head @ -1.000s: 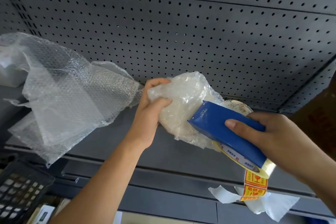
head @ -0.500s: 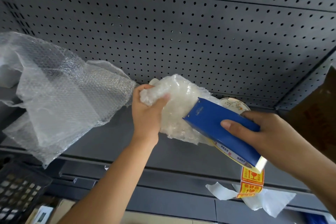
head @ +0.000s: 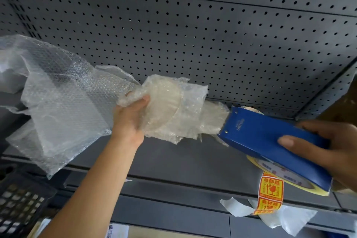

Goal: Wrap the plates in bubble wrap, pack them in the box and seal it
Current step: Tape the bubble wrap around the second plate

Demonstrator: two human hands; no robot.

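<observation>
My left hand (head: pixel 129 120) grips the left end of a plate bundled in bubble wrap (head: pixel 170 108), held in the air over the grey shelf (head: pixel 183 160). My right hand (head: pixel 326 149) holds a blue tape dispenser (head: pixel 270 147) to the right of the bundle. A clear strip of tape (head: pixel 212 116) stretches from the dispenser's front edge onto the wrap. A yellow tape roll sits in the dispenser, and orange fragile labels (head: pixel 270 193) hang below it. The plate itself shows only dimly through the wrap.
A big loose sheet of bubble wrap (head: pixel 58 102) lies on the shelf at the left, joined to the bundle. A grey pegboard (head: pixel 193 35) forms the back wall. A black crate (head: pixel 19 205) stands lower left. White paper scraps (head: pixel 280 216) lie lower right. A brown cardboard edge (head: pixel 343 106) shows far right.
My right hand has pulled the dispenser away to the right, off the bundle, drawing out a strip of tape. My left hand has kept hold of the bundle, which has turned flatter.
</observation>
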